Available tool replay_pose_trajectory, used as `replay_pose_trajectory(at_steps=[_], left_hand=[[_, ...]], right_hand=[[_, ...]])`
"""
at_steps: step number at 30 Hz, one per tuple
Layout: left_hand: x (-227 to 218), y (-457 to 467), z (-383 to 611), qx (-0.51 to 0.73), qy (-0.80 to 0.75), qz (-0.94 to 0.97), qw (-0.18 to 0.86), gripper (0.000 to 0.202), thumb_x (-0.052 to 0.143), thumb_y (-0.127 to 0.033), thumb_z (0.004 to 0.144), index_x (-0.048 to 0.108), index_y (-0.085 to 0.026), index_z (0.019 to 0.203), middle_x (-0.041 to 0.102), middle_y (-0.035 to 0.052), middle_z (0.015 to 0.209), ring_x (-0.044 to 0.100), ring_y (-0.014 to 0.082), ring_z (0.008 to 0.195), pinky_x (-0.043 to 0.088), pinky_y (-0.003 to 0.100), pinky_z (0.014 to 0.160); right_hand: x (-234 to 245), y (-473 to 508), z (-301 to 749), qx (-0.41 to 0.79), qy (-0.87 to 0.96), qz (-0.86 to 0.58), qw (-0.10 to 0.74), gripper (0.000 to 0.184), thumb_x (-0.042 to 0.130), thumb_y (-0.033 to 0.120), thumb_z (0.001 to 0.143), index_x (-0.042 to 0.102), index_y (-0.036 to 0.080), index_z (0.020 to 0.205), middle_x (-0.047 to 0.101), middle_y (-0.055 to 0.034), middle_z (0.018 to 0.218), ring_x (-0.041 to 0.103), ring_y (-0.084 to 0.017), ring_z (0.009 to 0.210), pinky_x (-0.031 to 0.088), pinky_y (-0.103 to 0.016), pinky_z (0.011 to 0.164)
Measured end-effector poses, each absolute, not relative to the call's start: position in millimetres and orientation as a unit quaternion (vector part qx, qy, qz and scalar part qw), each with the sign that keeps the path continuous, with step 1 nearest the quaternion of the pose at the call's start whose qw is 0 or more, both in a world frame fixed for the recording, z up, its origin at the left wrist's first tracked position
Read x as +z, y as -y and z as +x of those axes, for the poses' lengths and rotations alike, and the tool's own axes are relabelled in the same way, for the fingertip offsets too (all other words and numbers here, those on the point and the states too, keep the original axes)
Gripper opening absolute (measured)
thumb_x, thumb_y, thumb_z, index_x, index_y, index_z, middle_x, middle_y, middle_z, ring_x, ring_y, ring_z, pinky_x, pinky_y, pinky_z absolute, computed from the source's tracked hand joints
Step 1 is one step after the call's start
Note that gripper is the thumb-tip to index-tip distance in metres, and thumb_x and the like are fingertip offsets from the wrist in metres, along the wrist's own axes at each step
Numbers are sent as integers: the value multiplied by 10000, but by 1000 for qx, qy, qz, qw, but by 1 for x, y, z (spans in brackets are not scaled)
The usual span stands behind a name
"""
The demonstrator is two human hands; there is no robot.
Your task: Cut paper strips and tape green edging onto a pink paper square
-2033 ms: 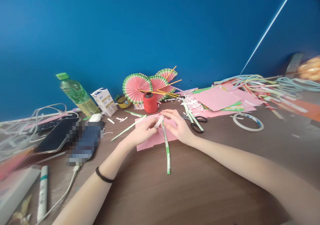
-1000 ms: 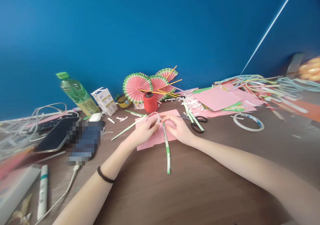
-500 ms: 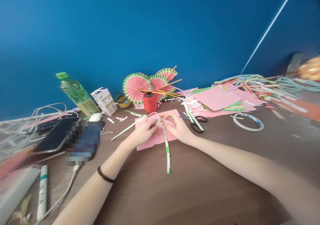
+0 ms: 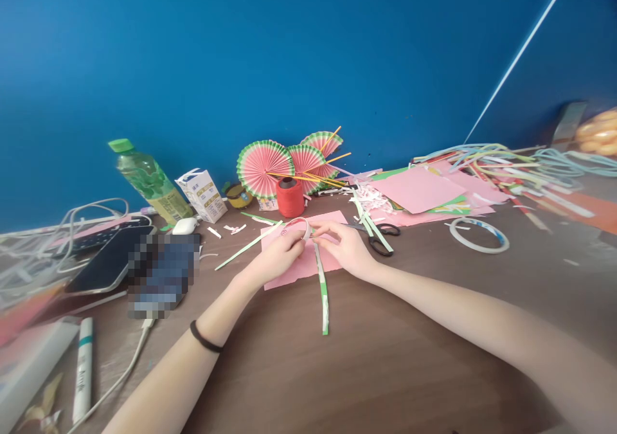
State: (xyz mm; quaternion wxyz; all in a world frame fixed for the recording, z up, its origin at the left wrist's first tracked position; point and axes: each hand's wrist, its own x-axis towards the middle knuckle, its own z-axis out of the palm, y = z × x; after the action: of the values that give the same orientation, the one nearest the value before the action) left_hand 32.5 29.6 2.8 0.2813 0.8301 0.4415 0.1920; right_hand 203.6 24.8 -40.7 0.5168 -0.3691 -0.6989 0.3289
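My left hand (image 4: pixel 276 260) is closed on a small roll of white tape (image 4: pixel 297 227), held upright over a pink paper sheet (image 4: pixel 308 263) on the brown table. My right hand (image 4: pixel 344 249) pinches the tape's free end right beside the roll, fingers pressed together. A long green and white paper strip (image 4: pixel 322 292) runs from between my hands towards me along the table. A black band sits on my left wrist.
Black scissors (image 4: pixel 383 240) lie just right of my right hand. A red thread spool (image 4: pixel 290 198), paper fans (image 4: pixel 266 167), a green bottle (image 4: pixel 147 181), a small carton (image 4: pixel 202 194), a tape ring (image 4: pixel 478 235), stacked coloured paper (image 4: pixel 424 189), phones and cables (image 4: pixel 110 260) surround the work spot.
The tape roll has been lifted upright in my left hand, and my right fingers have moved in to its free end. The arms and the paper strip stay in place.
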Motion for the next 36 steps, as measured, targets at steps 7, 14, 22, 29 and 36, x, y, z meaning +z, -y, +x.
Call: replay_pose_trajectory(at_steps=[7,14,22,29,36], left_hand=[[3,-28,33,220,-441,824,281,284,311,-186,804,589,-188,862,558,-2,761,489,161,769,379,265,741],[3,-30,29,241,-436,809,313,319,319,-189,782,622,-181,882,599,3,822,509,157,781,390,262,770],[17,-39,17,231,-545,774,223,388,282,-288,825,641,-177,916,618,10,742,550,169,709,401,252,686],[5,-47,5,92,-655,750,18,285,333,-308,844,600,-208,838,657,75,900,583,255,837,401,327,690],[-2,-43,14,199,-591,782,-1,213,367,-226,812,574,-174,797,605,77,865,536,225,861,403,336,754]], right_hand=[[-38,-21,203,347,713,-376,480,77,480,230,836,494,225,760,629,-56,1125,510,-182,1153,436,-369,918],[-33,-19,206,344,732,-370,457,105,425,211,860,430,229,757,599,-67,1180,488,-189,1175,428,-366,902],[-39,-26,206,318,721,-392,474,84,436,255,857,455,237,937,555,-55,1222,488,-175,1169,381,-402,966],[-47,-33,206,251,767,-466,363,616,621,238,716,345,207,1266,475,-109,1287,429,-221,1209,346,-398,993],[-40,-26,206,258,761,-463,373,560,559,163,743,365,271,1257,595,-22,1051,558,-164,903,448,-362,831]])
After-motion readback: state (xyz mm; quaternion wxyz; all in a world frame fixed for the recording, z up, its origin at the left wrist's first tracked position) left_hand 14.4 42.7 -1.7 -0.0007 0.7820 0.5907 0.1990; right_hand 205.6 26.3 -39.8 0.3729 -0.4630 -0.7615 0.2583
